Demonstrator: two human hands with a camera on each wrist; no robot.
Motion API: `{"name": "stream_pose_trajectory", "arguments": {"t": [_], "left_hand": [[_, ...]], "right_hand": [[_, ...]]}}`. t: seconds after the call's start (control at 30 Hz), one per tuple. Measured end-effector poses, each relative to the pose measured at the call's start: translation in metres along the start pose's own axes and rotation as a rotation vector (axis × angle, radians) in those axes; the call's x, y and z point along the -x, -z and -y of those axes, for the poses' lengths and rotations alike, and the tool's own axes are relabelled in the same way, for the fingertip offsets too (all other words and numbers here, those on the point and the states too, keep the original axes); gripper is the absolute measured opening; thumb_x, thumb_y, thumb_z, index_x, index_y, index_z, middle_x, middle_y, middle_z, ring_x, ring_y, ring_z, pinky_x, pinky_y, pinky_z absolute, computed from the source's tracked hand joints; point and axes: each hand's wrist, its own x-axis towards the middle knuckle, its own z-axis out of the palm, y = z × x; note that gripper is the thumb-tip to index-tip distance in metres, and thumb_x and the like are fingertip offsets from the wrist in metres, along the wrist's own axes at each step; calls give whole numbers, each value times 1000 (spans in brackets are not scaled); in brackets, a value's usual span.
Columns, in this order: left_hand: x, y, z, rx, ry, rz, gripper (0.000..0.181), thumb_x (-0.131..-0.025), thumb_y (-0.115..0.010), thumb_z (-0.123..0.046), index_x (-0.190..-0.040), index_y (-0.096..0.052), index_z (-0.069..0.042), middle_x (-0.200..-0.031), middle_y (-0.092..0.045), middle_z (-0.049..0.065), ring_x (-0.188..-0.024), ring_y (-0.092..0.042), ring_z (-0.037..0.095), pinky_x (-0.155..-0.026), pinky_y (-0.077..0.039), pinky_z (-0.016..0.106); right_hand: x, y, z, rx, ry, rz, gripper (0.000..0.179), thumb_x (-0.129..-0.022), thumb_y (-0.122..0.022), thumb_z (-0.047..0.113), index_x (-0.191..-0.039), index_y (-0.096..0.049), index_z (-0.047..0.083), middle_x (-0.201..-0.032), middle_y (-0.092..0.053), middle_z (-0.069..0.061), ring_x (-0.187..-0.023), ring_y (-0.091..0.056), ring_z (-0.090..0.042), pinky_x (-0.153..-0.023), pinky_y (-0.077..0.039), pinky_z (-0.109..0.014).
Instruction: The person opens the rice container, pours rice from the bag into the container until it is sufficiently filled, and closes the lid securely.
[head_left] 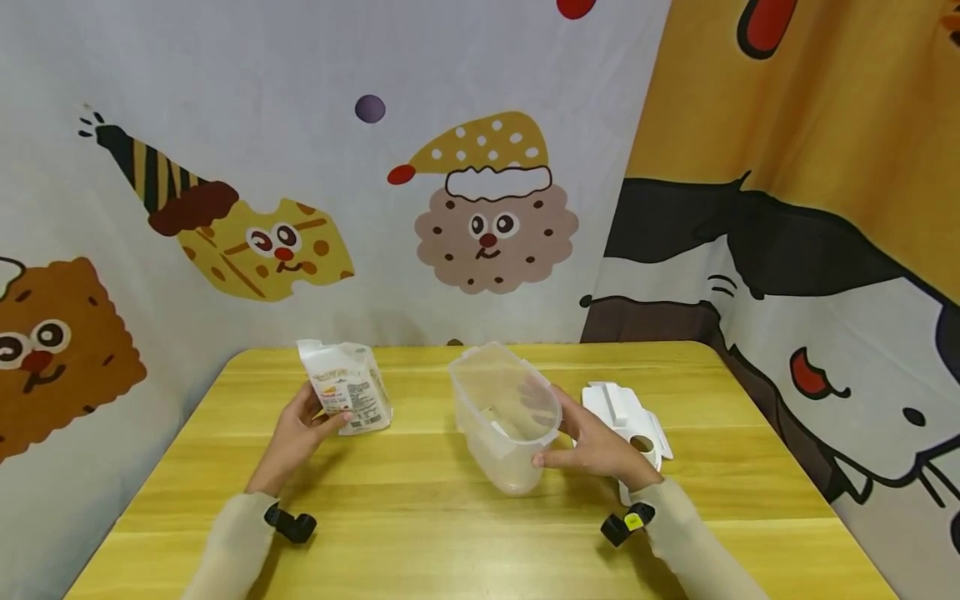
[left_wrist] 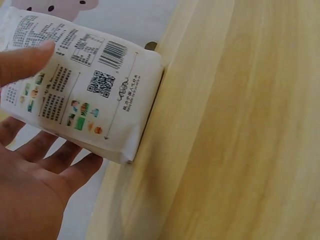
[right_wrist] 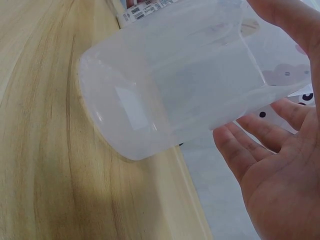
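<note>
In the head view, my left hand [head_left: 303,429] holds a white printed food packet [head_left: 356,390] upright at the left of the table. The left wrist view shows the thumb [left_wrist: 30,61] on the packet's back panel [left_wrist: 75,82], which bears a barcode and a QR code, and the fingers along its other side. To the right, my right hand [head_left: 600,446] grips a translucent plastic container [head_left: 502,471] by its right side, the thumb near the front. The container's mouth is uncovered and tilted toward me. Its rounded end sits at the tabletop in the right wrist view.
A white plastic lid [head_left: 618,408] with a round hole lies behind my right hand, partly hidden by it. The wooden table [head_left: 420,517] ends at a cartoon-printed cloth [head_left: 390,275] behind. Small black cameras [head_left: 291,525] are strapped to both wrists.
</note>
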Motion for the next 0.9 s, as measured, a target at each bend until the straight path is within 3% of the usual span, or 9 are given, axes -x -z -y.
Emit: {"name": "stream_pose_trajectory", "arguments": {"t": [0.17, 0.27, 0.57, 0.9], "left_hand": [[1, -4, 1, -38, 45, -28, 65, -96, -74, -18, -152, -42, -9, -135, -62, 5, -113, -61, -5, -92, -54, 13], [-1, -4, 1, -59, 59, -49, 64, -96, -74, -19, -151, -44, -10, -134, -63, 6, -112, -61, -6, -92, -54, 12], [-6, -9, -1, -125, 73, -104, 59, -95, -75, -21, -147, -48, -11, -136, -63, 17, -108, -61, -7, -90, -54, 12], [-4, -11, 2, -163, 59, -177, 57, -92, -79, -22, -142, -53, -12, -128, -68, 10, -105, -62, -7, -85, -55, 14]], "right_hand": [[2, -1, -2, 16, 6, 2, 107, -85, -85, 15, -166, -16, 23, -166, -34, -13, -148, -40, -38, -118, -41, -50], [2, 0, -2, 24, 18, 0, 107, -85, -85, 15, -166, -16, 21, -165, -35, -15, -147, -41, -40, -117, -41, -54], [2, 1, -2, 11, 16, -5, 106, -85, -85, 13, -166, -16, 21, -166, -34, -13, -146, -42, -41, -118, -42, -46], [0, 1, -4, 6, 16, 7, 106, -84, -86, 14, -165, -18, 21, -165, -34, -14, -145, -43, -41, -117, -44, -47]]}}
